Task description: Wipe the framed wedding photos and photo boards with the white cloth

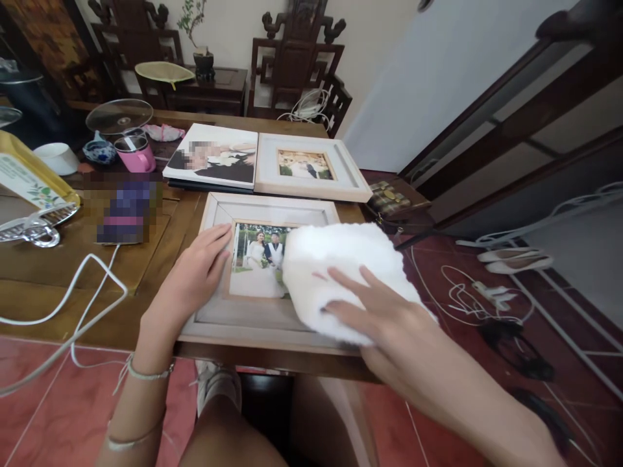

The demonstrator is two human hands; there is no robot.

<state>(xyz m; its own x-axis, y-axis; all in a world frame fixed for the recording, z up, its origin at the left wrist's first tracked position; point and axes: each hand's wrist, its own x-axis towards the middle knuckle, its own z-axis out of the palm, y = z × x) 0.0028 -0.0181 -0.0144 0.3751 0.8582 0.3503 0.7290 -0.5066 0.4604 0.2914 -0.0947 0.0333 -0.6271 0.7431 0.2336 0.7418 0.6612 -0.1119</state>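
A pale wooden photo frame (253, 321) lies flat near the table's front edge, with a wedding picture in its middle. My left hand (195, 275) rests flat on the frame's left side, fingers stretched out toward the picture. My right hand (384, 311) lies with fingers spread on a fluffy white cloth (341, 266), which covers the right half of the frame and part of the picture.
Behind lie a second framed photo (311, 168) and an unframed print (214, 159). A pink mug (135, 154), blue bowl, yellow tray (29, 178), scissors (29, 232) and white cable (78, 292) occupy the left of the wooden table (58, 259). Carved chairs stand at the back; cords and shoes lie on the red floor.
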